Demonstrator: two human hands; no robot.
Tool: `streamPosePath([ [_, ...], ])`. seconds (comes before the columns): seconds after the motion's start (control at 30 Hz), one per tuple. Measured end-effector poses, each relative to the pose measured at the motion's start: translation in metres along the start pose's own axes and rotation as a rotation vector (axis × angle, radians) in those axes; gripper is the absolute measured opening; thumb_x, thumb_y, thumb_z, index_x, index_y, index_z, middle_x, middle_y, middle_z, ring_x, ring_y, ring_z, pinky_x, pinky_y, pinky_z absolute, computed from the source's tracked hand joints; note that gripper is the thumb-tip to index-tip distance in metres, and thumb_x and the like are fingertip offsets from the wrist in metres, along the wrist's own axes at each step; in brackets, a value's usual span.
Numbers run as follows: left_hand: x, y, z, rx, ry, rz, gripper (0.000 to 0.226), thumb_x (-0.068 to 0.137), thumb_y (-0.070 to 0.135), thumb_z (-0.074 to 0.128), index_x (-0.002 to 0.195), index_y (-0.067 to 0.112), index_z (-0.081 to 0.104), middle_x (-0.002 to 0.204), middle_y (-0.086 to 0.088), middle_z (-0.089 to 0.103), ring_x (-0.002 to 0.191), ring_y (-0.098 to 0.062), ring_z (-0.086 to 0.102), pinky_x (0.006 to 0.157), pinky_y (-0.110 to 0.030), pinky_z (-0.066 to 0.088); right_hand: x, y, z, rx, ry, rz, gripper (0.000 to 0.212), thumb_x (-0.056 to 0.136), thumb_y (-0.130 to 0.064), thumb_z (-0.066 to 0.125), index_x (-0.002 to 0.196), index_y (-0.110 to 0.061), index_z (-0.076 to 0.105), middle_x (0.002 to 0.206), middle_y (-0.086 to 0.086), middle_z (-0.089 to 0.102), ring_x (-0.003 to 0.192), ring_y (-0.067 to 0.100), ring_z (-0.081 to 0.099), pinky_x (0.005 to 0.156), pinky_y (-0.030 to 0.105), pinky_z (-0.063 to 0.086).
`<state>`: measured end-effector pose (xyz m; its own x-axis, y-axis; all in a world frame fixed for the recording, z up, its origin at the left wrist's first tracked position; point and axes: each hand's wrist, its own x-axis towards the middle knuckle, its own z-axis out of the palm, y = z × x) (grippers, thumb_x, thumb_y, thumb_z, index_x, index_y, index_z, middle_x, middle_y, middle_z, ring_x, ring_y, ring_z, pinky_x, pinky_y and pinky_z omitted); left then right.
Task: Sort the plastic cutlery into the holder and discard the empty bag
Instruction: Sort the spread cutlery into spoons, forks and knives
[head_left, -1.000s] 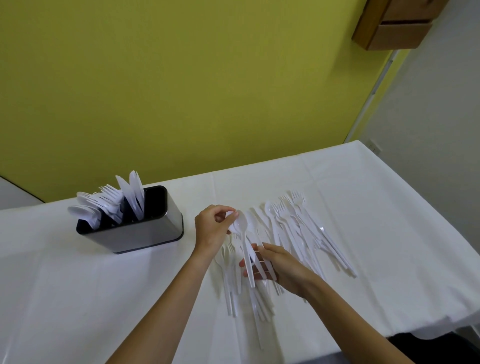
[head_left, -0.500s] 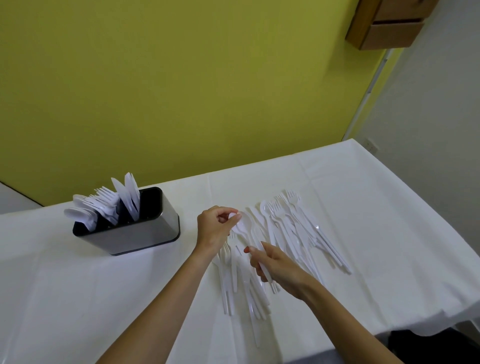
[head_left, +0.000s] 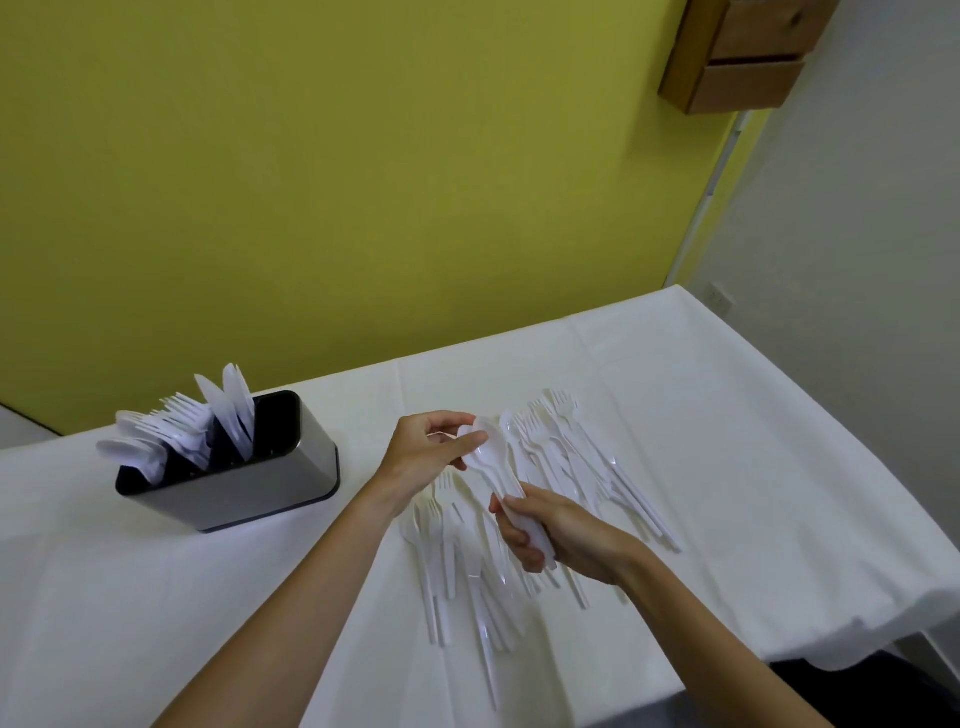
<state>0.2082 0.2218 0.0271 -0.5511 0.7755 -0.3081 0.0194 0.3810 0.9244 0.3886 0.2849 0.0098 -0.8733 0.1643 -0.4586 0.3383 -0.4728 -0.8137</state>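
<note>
Up off the pile comes the right hand (head_left: 566, 535), now wrapped round the spoon handles. Far-left on the table (head_left: 753, 467) stands a brushed-metal holder (head_left: 249, 483) with rounded corners and a dark rim. White forks, spoons and knives fan out of it, its dividers hard to make out. The left hand (head_left: 423, 452) pinches the bowls of the glossy white spoons (head_left: 491, 460), count unclear. Their handles are buried in the right fist, bowls aimed at the far edge, shafts slanting back near-right. Loose cutlery (head_left: 587, 467) sprawls beneath and to the right.

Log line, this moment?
left hand: pinches white plastic spoons at bowls; right hand: grips their handles; grey metal holder: partly filled; loose cutlery: on white tablecloth
</note>
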Motion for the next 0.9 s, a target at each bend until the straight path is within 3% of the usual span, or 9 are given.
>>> streamPosePath([
  [0.17, -0.003, 0.005, -0.002, -0.007, -0.034, 0.0, 0.016, 0.077, 0.007, 0.077, 0.089, 0.009, 0.066, 0.069, -0.001, 0.06, 0.047, -0.003, 0.057, 0.049, -0.013, 0.045, -0.001, -0.006, 0.002, -0.185, -0.074, 0.033, 0.031, 0.103, -0.032, 0.033, 0.118, -0.009, 0.048, 0.078, 0.004, 0.058, 0.058, 0.019, 0.049, 0.06, 0.027, 0.044],
  [0.3, -0.002, 0.009, -0.012, 0.019, -0.007, 0.077, 0.017, 0.077, 0.002, 0.075, 0.089, 0.001, 0.064, 0.07, -0.007, 0.06, 0.044, -0.002, 0.055, 0.048, -0.014, 0.045, 0.002, -0.018, 0.008, -0.269, -0.026, 0.02, 0.036, 0.101, -0.035, 0.039, 0.125, -0.009, 0.039, 0.098, 0.007, 0.067, 0.081, 0.024, 0.066, 0.071, 0.03, 0.053],
  [0.37, -0.003, 0.012, -0.019, 0.046, 0.023, 0.121, 0.016, 0.077, 0.001, 0.075, 0.088, 0.0, 0.064, 0.069, -0.007, 0.06, 0.043, -0.001, 0.054, 0.047, -0.014, 0.045, 0.009, -0.022, 0.01, -0.396, 0.048, -0.032, 0.037, 0.099, -0.036, 0.044, 0.12, -0.006, 0.045, 0.103, 0.004, 0.069, 0.091, 0.024, 0.068, 0.075, 0.029, 0.054],
  [0.43, -0.006, 0.013, -0.027, 0.082, 0.037, 0.166, 0.014, 0.077, 0.002, 0.076, 0.084, 0.003, 0.064, 0.067, -0.005, 0.061, 0.043, 0.0, 0.054, 0.047, -0.014, 0.045, 0.017, -0.025, 0.012, -0.579, 0.14, -0.091, 0.041, 0.097, -0.038, 0.048, 0.102, 0.001, 0.055, 0.102, 0.006, 0.069, 0.094, 0.027, 0.065, 0.076, 0.031, 0.05],
  [0.53, -0.011, 0.011, -0.041, 0.107, 0.074, 0.216, 0.014, 0.075, 0.003, 0.077, 0.082, 0.007, 0.066, 0.065, -0.002, 0.061, 0.046, 0.0, 0.054, 0.046, -0.016, 0.045, 0.029, -0.031, 0.021, -0.699, 0.152, -0.139, 0.034, 0.094, -0.037, 0.054, 0.079, -0.009, 0.066, 0.083, 0.003, 0.069, 0.068, 0.024, 0.054, 0.068, 0.025, 0.039],
  [0.6, -0.016, 0.012, -0.054, 0.096, 0.111, 0.24, 0.013, 0.074, 0.003, 0.078, 0.081, 0.008, 0.067, 0.064, 0.0, 0.061, 0.049, 0.0, 0.053, 0.046, -0.017, 0.046, 0.035, -0.04, 0.032, -0.689, 0.112, -0.137, 0.026, 0.095, -0.031, 0.055, 0.084, -0.014, 0.073, 0.06, -0.009, 0.056, 0.055, 0.01, 0.042, 0.056, 0.018, 0.034],
  [0.67, -0.021, 0.015, -0.069, 0.089, 0.144, 0.268, 0.013, 0.074, 0.005, 0.079, 0.082, 0.007, 0.069, 0.064, 0.001, 0.062, 0.052, -0.001, 0.053, 0.046, -0.019, 0.046, 0.044, -0.049, 0.043, -0.659, 0.077, -0.145, 0.025, 0.095, -0.026, 0.056, 0.089, -0.008, 0.073, 0.051, -0.011, 0.048, 0.049, 0.008, 0.038, 0.05, 0.017, 0.031],
  [0.8, -0.038, 0.023, -0.109, 0.066, 0.225, 0.309, 0.013, 0.075, 0.004, 0.078, 0.085, 0.003, 0.069, 0.064, 0.001, 0.06, 0.052, 0.001, 0.052, 0.047, -0.017, 0.046, 0.065, -0.068, 0.079, -0.65, -0.044, -0.153, 0.024, 0.093, -0.024, 0.06, 0.093, -0.002, 0.07, 0.06, 0.003, 0.052, 0.049, 0.009, 0.043, 0.049, 0.021, 0.032],
  [0.9, -0.049, 0.026, -0.137, 0.065, 0.269, 0.326, 0.01, 0.076, 0.008, 0.077, 0.082, 0.01, 0.069, 0.066, -0.001, 0.061, 0.055, -0.003, 0.053, 0.05, -0.017, 0.047, 0.081, -0.079, 0.108, -0.659, -0.1, -0.176, 0.018, 0.092, -0.02, 0.061, 0.091, -0.002, 0.065, 0.065, 0.0, 0.059, 0.054, 0.01, 0.052, 0.049, 0.022, 0.04],
])
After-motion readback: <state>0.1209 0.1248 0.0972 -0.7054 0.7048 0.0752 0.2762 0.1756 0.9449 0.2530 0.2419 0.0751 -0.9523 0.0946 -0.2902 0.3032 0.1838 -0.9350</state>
